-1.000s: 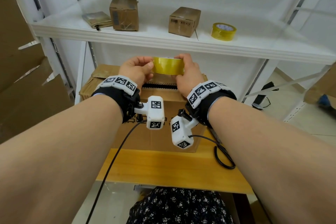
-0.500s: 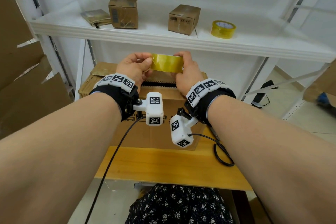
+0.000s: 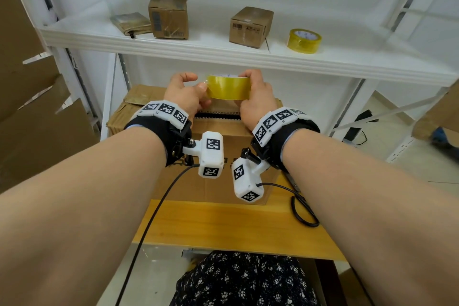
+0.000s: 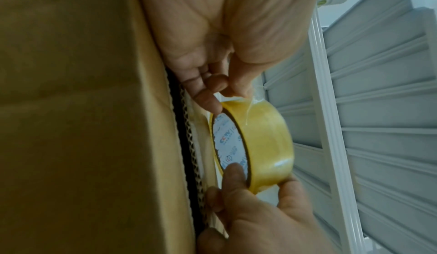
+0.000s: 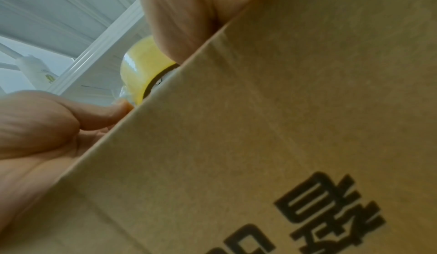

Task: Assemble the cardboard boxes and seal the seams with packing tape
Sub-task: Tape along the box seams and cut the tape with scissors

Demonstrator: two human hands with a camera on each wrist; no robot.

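Note:
A yellow packing tape roll point(image 3: 228, 87) is held just above the top of a brown cardboard box point(image 3: 218, 186) on the wooden table. My right hand point(image 3: 253, 87) grips the roll's right side, with its thumb on the white core point(image 4: 232, 172). My left hand point(image 3: 197, 81) is at the roll's left edge. Its thumb and a finger pinch the loose tape end point(image 4: 246, 94), lifted a little off the tape roll point(image 4: 264, 146). Under the hands, the box's top flaps show a dark open seam point(image 3: 216, 115). The right wrist view is mostly the box's printed face point(image 5: 283, 127), with the tape roll point(image 5: 139, 67) peeking over its edge.
A white shelf point(image 3: 223, 57) hangs close above the hands, carrying two small boxes, a flat packet and a second tape roll point(image 3: 304, 41). Another worn box point(image 3: 129, 107) stands behind at the left. Cardboard sheets point(image 3: 37, 119) lean at far left. Camera cables point(image 3: 305, 211) lie on the table point(image 3: 223, 226).
The left hand's fingers have shifted at the roll's left edge and now pinch the lifted tape end. The roll and the right hand have hardly moved.

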